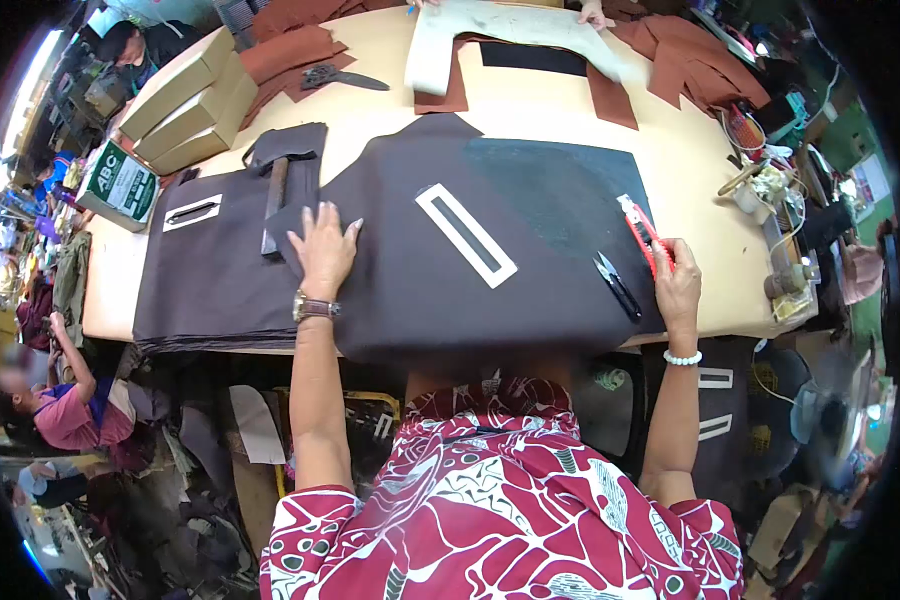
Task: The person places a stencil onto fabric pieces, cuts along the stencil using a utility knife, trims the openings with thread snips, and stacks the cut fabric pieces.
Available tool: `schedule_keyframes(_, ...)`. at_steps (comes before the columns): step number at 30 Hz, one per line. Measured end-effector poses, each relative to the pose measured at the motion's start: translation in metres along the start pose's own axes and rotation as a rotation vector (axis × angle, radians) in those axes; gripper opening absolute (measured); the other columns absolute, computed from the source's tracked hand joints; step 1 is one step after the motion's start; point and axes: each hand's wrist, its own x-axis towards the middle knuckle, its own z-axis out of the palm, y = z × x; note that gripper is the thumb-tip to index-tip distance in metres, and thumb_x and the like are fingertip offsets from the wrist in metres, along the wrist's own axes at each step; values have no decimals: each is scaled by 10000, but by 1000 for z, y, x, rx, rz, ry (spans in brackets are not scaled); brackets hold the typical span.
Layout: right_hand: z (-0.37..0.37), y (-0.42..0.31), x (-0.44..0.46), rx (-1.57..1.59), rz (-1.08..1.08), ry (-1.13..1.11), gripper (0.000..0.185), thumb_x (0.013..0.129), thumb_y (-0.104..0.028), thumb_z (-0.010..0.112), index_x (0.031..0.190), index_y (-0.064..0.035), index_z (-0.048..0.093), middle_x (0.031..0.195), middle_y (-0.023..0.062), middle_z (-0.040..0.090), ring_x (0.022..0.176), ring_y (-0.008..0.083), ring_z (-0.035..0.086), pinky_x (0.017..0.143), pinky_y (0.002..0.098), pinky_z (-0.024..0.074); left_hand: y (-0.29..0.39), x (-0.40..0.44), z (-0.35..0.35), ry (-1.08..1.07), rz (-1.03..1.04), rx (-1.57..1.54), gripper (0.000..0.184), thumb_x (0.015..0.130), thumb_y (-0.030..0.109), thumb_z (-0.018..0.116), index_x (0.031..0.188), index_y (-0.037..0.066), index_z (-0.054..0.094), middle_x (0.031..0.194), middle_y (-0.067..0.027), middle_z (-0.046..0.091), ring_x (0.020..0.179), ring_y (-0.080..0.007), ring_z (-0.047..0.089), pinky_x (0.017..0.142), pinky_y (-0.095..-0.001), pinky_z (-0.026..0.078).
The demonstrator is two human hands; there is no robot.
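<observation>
My left hand (325, 250) lies flat with fingers spread on a dark brown sheet (400, 290), which could be leather or fabric. My right hand (678, 285) grips a red snap-off utility knife (645, 235) at the sheet's right edge, its tip pointing up and away from me. A white rectangular frame (467, 235) with a dark slot sits slantwise on the sheet, between my hands. Black thread snips (618, 287) rest just left of my right hand. Beyond them, a dark greenish surface (560, 185) shows at the sheet's upper right.
Left of my left hand, a hammer (275, 205) lies on a stack of dark pieces (220, 270). Cardboard boxes (185, 100) and an ABC-marked box (118, 185) stand farther left. Across the table, another person's hands (592, 14) hold a pale sheet (515, 25) near rust-brown pieces (695, 60).
</observation>
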Motion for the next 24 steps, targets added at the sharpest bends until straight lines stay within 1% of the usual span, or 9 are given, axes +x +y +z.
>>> schedule_keyframes(2,12,10,3,-29,-22,27,227,887,-215,565,877,7,612,852,165,592,819,316,574,753,393,443,-5,-3,19,194,82,-6,335,910,280,515,1166,73,576,1226,-125,569,1202,-301,480,980,-608,316)
schedule_keyframes(6,37,18,4,-153,-99,116,222,875,-223,581,913,-14,645,909,148,585,901,310,553,801,396,428,-2,6,10,223,90,-134,196,914,181,499,971,43,625,933,-179,648,900,-355,619,888,-508,429)
schedule_keyframes(10,22,-18,-3,-320,-275,283,219,856,-213,605,944,-16,644,937,147,588,911,309,559,796,387,443,3,28,-4,247,-140,-722,208,915,154,479,970,-12,591,822,-252,608,865,-395,601,722,-406,471)
schedule_keyframes(11,18,-28,-9,-230,-221,168,223,851,-211,612,953,-15,639,942,148,586,906,312,564,788,388,449,-1,35,-6,79,-195,-799,244,913,191,517,1010,-13,608,841,-200,650,837,-307,631,730,-366,480)
schedule_keyframes(13,11,-44,-30,-46,-103,-64,235,842,-207,624,973,-13,629,953,150,583,896,317,574,771,391,460,13,39,-25,-190,-525,-1581,311,879,265,598,970,-31,630,836,-115,667,838,-210,623,745,-324,484)
schedule_keyframes(15,11,-46,-49,-191,-258,-86,281,801,-172,660,1020,-6,601,901,146,613,837,322,601,749,405,474,36,21,-63,-355,-458,-1643,319,861,283,625,976,-13,640,848,-50,654,789,-167,618,730,-278,495)
schedule_keyframes(19,12,-43,-45,43,26,-265,226,787,-105,645,971,23,612,797,146,612,731,296,598,702,379,469,24,29,-54,-825,-206,-1231,396,803,317,688,978,-33,629,833,-55,660,745,-112,623,698,-228,495)
schedule_keyframes(20,10,-45,-41,119,115,-334,209,787,-91,639,955,31,615,778,148,608,708,289,595,689,374,465,22,30,-39,-758,-216,-1242,317,830,268,662,962,-17,619,750,-16,633,613,-74,578,585,-208,467)
schedule_keyframes(24,20,-46,-26,154,-63,-284,152,818,-89,607,896,41,619,717,138,592,643,213,570,621,331,441,32,23,-27,-481,-287,-1415,162,899,163,561,849,13,595,652,25,540,533,-63,463,488,-241,370)
